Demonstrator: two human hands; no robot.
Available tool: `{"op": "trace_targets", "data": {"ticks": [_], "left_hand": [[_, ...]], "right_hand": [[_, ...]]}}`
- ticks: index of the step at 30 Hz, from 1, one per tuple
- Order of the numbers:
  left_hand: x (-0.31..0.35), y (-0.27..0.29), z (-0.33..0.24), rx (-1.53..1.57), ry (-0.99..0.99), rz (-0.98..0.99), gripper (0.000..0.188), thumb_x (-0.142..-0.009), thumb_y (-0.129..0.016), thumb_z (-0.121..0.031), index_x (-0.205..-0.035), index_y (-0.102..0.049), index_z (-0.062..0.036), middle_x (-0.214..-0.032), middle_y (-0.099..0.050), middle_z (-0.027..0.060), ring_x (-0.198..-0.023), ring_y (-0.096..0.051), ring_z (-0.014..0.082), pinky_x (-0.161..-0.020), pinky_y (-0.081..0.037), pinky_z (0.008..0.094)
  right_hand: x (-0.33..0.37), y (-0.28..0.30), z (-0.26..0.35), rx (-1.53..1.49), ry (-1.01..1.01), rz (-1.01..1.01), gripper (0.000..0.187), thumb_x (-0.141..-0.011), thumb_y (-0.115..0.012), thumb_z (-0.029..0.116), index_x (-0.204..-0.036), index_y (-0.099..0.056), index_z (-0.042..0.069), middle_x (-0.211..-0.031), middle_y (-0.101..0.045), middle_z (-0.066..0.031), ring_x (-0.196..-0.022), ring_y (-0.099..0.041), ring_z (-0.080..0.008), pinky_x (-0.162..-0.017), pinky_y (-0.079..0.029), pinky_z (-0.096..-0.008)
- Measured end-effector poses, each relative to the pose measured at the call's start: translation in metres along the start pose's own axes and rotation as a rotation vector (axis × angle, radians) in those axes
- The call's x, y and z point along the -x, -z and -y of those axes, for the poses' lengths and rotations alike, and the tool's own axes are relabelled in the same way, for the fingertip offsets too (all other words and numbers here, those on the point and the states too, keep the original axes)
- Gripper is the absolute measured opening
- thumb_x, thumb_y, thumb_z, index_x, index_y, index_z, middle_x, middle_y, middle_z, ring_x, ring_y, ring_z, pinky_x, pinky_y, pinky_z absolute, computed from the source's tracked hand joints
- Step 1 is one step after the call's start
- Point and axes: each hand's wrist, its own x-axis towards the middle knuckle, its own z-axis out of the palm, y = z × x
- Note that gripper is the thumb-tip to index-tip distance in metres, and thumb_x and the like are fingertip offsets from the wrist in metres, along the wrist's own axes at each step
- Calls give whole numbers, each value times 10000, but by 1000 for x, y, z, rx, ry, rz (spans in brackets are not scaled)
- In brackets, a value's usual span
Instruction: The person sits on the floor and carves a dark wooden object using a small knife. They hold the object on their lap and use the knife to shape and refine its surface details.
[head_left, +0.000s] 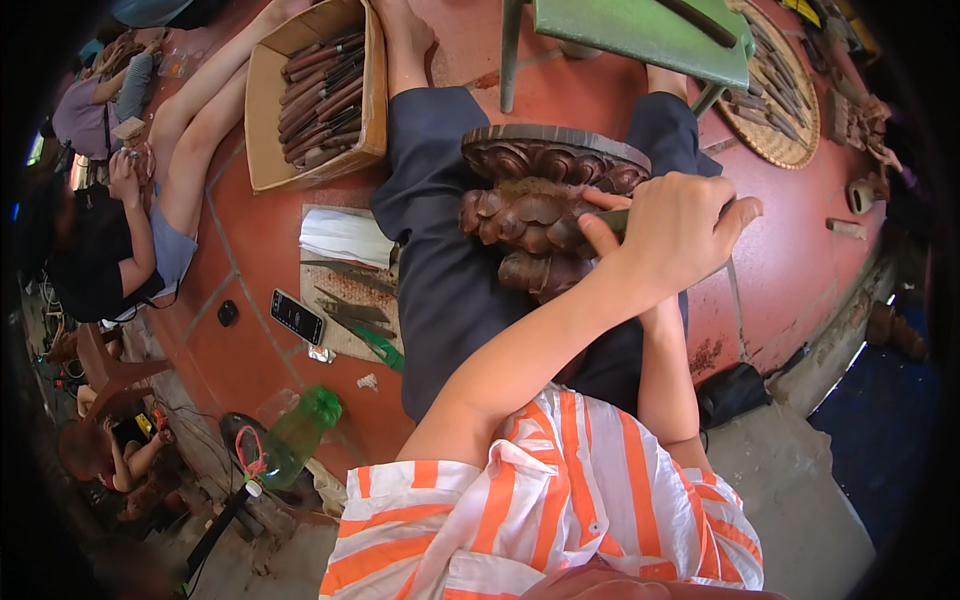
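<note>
A dark brown carved wooden piece [520, 215] with a round flat top and leaf-like relief stands between my legs. My left hand [680, 235] crosses over to its right side, fingers curled in a fist round the end of a narrow dark tool [617, 222]. Most of that tool is hidden, and its exact kind does not show. Beneath the left wrist my right hand [602, 235] is largely covered. Its visible fingers lie on either side of the tool, against the carving's middle band.
A cardboard box [262, 120] of wooden-handled tools stands left, near another person's bare legs. On the floor are a phone [298, 316], a mat with files [350, 300] and a green bottle [300, 435]. A green stool [640, 45] and a woven tray [800, 150] of tools stand ahead right.
</note>
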Motion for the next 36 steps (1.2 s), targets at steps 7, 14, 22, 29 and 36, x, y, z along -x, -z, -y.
{"op": "trace_targets", "data": {"ticks": [7,14,22,29,36], "left_hand": [[-6,3,10,-11,35,9,405,-853,-635,-341,-659,-629,14,-511,-530,183,-501,-555,375,-487,-443,412],[-18,-11,8,-56,54,61,379,-840,-634,-351,-665,-647,-15,-556,-564,194,-547,-584,385,-525,-462,438],[-18,-9,9,19,2,24,396,-843,-623,-355,-648,-645,-11,-545,-557,180,-538,-578,375,-514,-444,438],[2,-7,8,-4,3,-10,380,-845,-632,-344,-654,-650,-16,-502,-529,174,-481,-552,376,-496,-441,429],[15,-2,8,50,-260,224,428,-785,-704,-234,-1146,-620,-20,-1037,-544,148,-1001,-545,307,-800,-466,375]], "right_hand": [[-4,-5,5,20,124,-102,357,-758,-767,101,-1074,-624,17,-1027,-654,-61,-896,-552,-155,-788,-446,-308],[-12,6,-7,-165,-208,57,348,-772,-754,111,-1077,-615,18,-1027,-663,-48,-900,-557,-154,-820,-437,-303],[-12,6,0,-147,-210,-8,235,-792,-734,111,-1002,-660,33,-958,-664,-46,-894,-553,-148,-841,-427,-306],[1,-3,2,28,112,-135,268,-774,-749,107,-1011,-653,29,-960,-652,-46,-852,-537,-151,-816,-424,-307],[8,5,-17,-246,63,-294,161,-842,-670,100,-966,-660,-2,-961,-646,-69,-771,-570,-131,-732,-461,-255]]}}
